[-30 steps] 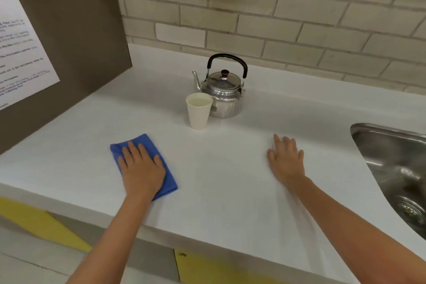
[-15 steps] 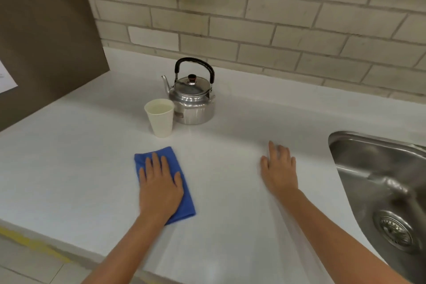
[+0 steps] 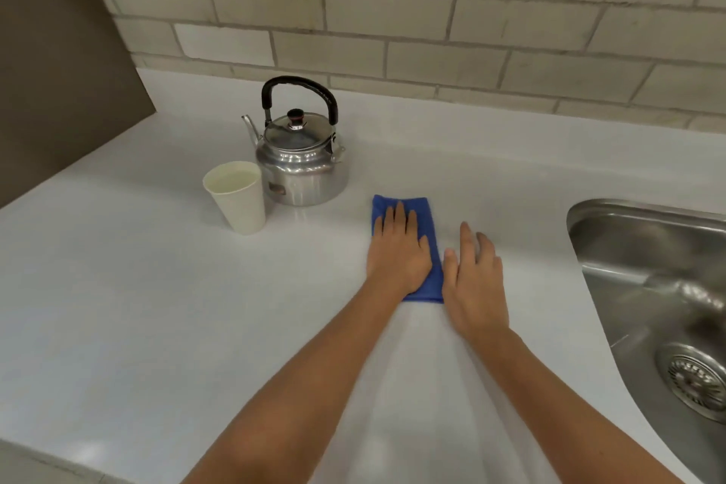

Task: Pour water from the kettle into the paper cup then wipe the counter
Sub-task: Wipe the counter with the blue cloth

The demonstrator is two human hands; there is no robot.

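**Wiping under way, cloth pinned flat under the left hand**

At the far left a brown panel (image 3: 59, 71) is standing against the tiled wall (image 3: 432, 12). Moving right, the paper cup (image 3: 235, 196) is sitting upright on the white counter (image 3: 137, 306), looking filled, though the liquid surface is hard to read against the pale inside. The kettle (image 3: 300, 165) is standing just behind it at the cup's 1 o'clock, almost touching, spout pointing to 10 o'clock, handle raised. So the pouring part is judged done and the wipe is the step in hand.

Next comes the blue cloth (image 3: 426, 220), folded into a strip whose long axis is running from 12 to 6 o'clock. It is lying at the kettle's 4 o'clock, apart from it. The left hand (image 3: 398, 251) is pressing down on the cloth with fingers stretched out flat and close together, pointing to 12; nothing is being pinched, the palm is simply bearing on the fabric. A band of blue is showing beyond the fingertips and along the hand's 3 o'clock side.

The right hand (image 3: 475, 279) is resting spread and flat on the bare counter, at the cloth's 3 o'clock and just touching its edge, holding nothing. The left hand is therefore the one working the cloth; unwiped counter seems to be lying back toward 9 o'clock and down toward 6.

At the far right the steel sink (image 3: 648, 267) is cutting into the counter.
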